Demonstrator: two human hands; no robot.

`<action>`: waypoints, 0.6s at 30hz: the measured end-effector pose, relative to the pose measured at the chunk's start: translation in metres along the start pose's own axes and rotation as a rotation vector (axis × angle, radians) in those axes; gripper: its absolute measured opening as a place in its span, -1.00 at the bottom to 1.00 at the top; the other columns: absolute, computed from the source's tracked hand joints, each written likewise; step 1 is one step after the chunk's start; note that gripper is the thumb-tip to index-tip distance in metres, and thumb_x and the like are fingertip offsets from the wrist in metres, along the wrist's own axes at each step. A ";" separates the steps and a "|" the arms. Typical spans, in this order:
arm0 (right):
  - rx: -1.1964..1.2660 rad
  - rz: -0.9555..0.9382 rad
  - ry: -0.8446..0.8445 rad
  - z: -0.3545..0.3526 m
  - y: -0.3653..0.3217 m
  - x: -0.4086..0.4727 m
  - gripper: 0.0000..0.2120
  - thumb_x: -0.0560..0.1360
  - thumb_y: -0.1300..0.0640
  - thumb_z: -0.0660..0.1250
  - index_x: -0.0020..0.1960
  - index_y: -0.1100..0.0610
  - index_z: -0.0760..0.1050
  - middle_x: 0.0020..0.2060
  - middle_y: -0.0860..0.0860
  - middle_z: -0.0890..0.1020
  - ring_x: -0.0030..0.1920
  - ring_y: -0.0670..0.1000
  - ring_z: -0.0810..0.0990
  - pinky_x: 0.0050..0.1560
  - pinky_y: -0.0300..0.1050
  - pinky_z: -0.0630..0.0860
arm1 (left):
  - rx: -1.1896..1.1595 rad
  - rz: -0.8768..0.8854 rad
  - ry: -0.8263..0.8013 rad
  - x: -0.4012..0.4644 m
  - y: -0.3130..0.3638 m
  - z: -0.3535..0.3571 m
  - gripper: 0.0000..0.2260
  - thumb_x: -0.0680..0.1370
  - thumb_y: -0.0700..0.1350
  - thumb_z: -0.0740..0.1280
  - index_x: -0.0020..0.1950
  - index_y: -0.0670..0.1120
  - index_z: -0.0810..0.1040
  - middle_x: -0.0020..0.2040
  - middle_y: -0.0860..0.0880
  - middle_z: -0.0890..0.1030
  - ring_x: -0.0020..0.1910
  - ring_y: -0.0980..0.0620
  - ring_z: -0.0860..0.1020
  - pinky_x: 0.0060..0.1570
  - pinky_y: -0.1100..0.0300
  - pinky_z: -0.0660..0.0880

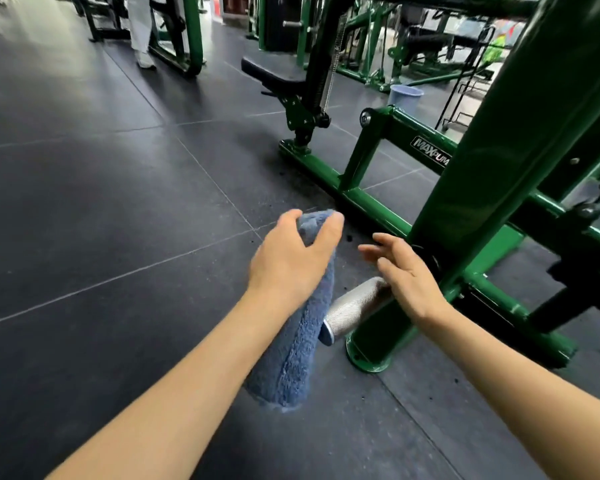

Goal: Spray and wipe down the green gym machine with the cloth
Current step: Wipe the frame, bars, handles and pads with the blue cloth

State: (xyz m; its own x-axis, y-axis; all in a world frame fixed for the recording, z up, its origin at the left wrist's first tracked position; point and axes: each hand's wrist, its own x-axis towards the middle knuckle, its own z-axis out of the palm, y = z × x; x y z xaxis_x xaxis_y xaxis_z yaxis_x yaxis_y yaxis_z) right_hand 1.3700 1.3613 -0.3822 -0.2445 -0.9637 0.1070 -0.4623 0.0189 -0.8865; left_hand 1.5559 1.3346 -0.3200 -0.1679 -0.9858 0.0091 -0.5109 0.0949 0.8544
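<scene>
From the head view, your left hand [293, 258] sits just left of the frame's centre, its fingers [329, 230] and thumb curled over the top of the blue cloth [291, 344] and pinching it; the cloth hangs down from that grip towards the lower centre, one thick, fluffy terry piece, folded lengthwise. Your right hand [400, 271] is just right of centre, fingers spread and nearly straight, holding nothing; its palm lies in front of the inner end of a silver peg [355, 308], and you cannot tell whether it touches it. One such peg shows: a short knurled metal cylinder with a rounded cap, jutting from the green gym machine [482, 188] and passing close beside the hanging cloth. The machine fills the right half of the frame; glossy green-painted square steel tubing, one broad slanted upright, a low base rail along the floor [118, 220], a round foot plate at lower centre, a black-and-white brand plate on a cross bar. The floor is dark speckled rubber tile with thin pale seams. One black padded seat [274, 76] stands at upper centre; one pale blue ribbed bin [404, 97] beyond it; one person in white trousers [141, 32] at upper left.
</scene>
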 end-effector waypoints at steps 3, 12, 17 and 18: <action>0.334 0.091 0.139 -0.017 -0.008 0.003 -0.55 0.49 0.50 0.04 0.21 0.14 0.48 0.08 0.01 0.63 0.11 -0.09 0.61 0.21 -0.15 0.50 | 0.319 0.125 -0.371 -0.016 0.025 0.032 -0.53 0.56 0.26 0.12 0.23 -0.06 0.49 0.20 -0.03 0.54 0.23 -0.08 0.48 0.18 0.05 0.36; 0.080 0.158 0.113 -0.078 0.012 -0.037 -0.55 0.53 0.51 0.02 -0.01 0.07 0.54 -0.07 0.06 0.66 0.03 0.04 0.63 0.00 -0.19 0.59 | 1.092 0.338 -0.263 -0.009 0.028 0.120 -0.52 0.66 0.08 0.09 0.46 -0.20 0.18 0.29 -0.19 0.44 0.25 -0.18 0.43 0.36 -0.12 0.16; -0.249 0.161 0.190 -0.074 0.015 -0.032 -0.58 0.44 0.45 0.08 -0.07 0.00 0.53 -0.14 -0.06 0.64 -0.05 -0.03 0.60 0.02 0.00 0.56 | 0.971 0.319 -0.248 0.014 0.054 0.147 -0.73 0.63 -0.15 0.11 0.31 -0.18 0.36 0.23 -0.14 0.51 0.20 -0.12 0.51 0.10 0.08 0.36; -0.334 0.155 0.200 -0.071 0.013 -0.029 -0.62 0.41 0.43 0.10 -0.07 0.02 0.53 -0.18 -0.07 0.62 -0.10 -0.02 0.59 -0.05 0.00 0.56 | 0.934 0.331 -0.250 0.018 0.059 0.152 -0.73 0.63 -0.17 0.11 0.30 -0.18 0.39 0.23 -0.13 0.52 0.20 -0.12 0.52 0.10 0.09 0.37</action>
State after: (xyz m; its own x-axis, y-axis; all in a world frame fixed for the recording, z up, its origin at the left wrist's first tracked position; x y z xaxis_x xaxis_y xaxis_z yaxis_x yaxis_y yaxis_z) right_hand 1.3101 1.4087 -0.3650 -0.4783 -0.8727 0.0977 -0.6501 0.2771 -0.7076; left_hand 1.3945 1.3433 -0.3484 -0.5363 -0.8436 -0.0289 -0.8424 0.5327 0.0810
